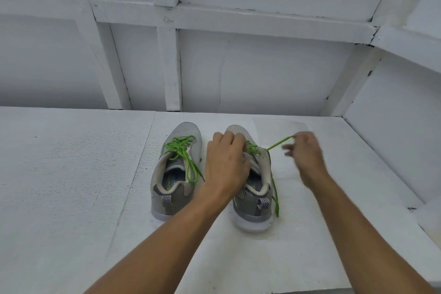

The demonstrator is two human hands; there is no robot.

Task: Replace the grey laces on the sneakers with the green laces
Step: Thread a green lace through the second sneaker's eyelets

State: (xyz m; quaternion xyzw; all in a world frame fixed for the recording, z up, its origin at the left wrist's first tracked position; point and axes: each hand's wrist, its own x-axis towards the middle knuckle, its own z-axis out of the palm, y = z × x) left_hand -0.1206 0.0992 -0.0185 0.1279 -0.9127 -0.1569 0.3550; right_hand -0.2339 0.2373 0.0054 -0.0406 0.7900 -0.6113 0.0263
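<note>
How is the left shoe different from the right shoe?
Nobody touches the left shoe; the left hand holds the right shoe. The left shoe's lace lies slack; the right shoe's lace is pulled sideways by the right hand. Both are grey, with green laces.

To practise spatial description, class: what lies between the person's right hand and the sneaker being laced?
In the head view, a straight stretch of green lace runs from the right sneaker to the right hand; nothing else.
</note>
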